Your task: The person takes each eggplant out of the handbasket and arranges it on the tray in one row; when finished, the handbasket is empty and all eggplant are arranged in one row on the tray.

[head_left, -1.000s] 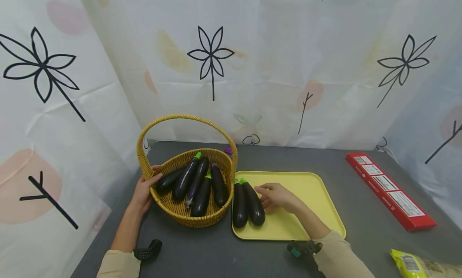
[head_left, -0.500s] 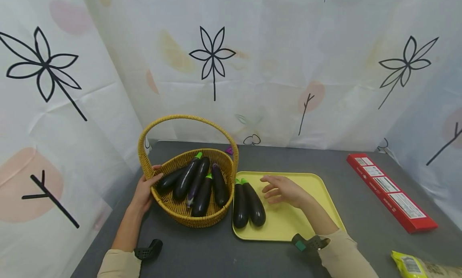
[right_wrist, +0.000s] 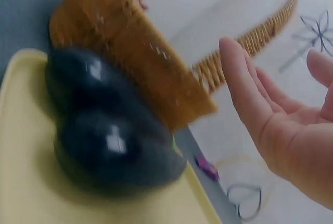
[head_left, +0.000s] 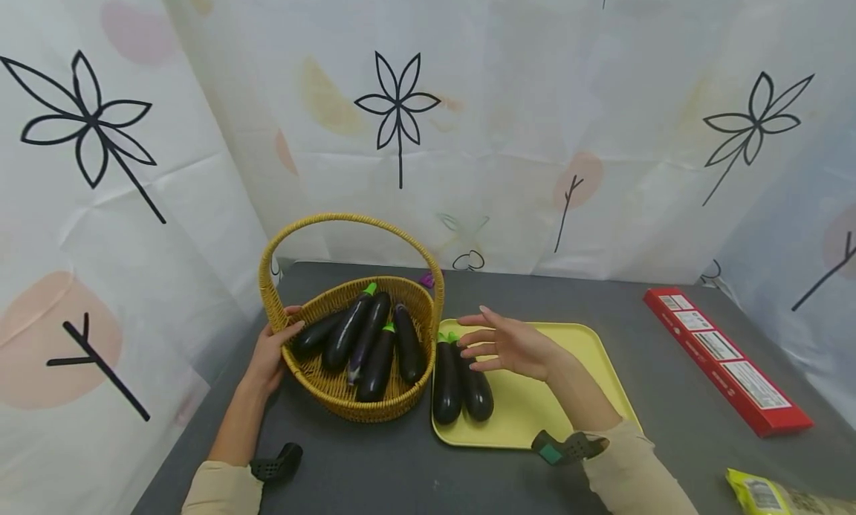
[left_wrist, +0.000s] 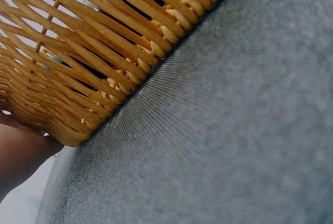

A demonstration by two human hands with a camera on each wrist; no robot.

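Note:
A wicker basket holds several dark eggplants. My left hand grips the basket's left side near the base of its handle; in the left wrist view it is at the basket's woven wall. Two more eggplants lie side by side on the left part of a yellow tray. Above their green stem ends hangs my right hand, fingers extended and holding nothing. The right wrist view shows that hand apart from the eggplants and the basket.
A long red box lies at the right of the grey table. At the lower right is a yellow-ended bag. Behind the basket lies a small purple thing. Patterned cloth hangs along the back and sides.
My right hand has left the eggplants' side, first moving up and right, then back left over their stem ends, with its fingers straighter. The left hand, basket and eggplants have kept their places.

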